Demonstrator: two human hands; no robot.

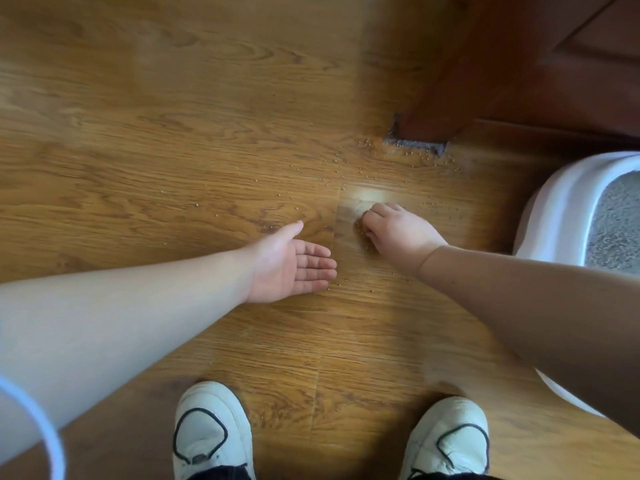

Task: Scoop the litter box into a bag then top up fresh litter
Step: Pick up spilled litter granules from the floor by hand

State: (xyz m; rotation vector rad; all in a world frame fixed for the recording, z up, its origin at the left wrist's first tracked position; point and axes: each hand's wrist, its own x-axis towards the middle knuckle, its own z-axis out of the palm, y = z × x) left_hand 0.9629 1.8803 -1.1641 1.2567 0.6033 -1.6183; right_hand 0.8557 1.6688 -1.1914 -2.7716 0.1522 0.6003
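Looked down on a floor [173,133] of glossy honey-brown planks, strongly grained like oak, with one bright patch of glare near the middle. Found the litter box [561,202] at the right edge of the floor: smooth white plastic with a broad, rounded rim, only partly in view. Saw inside it a bed of fine grey litter [616,223], grainy and speckled.

Noted small round tan granules [408,157] scattered over the planks. Found them thickest toward the far right corner, at the foot of a dark reddish-brown wooden panel [519,64], where a grey dusty strip [415,144] ran along its base.

Held the left hand [291,265] low near the middle of the floor, palm up and slightly cupped, fingers straight and close together, thumb spread away; could not tell whether it touched the planks. Set the right hand [398,230] just beside it, knuckles up, fingers curled down with the tips at the planks among the granules; could not tell whether any were pinched.

Stood at the near edge in off-white shoes [211,431] with black trim. Glimpsed a blurred white curved band [45,420] at the near left corner.
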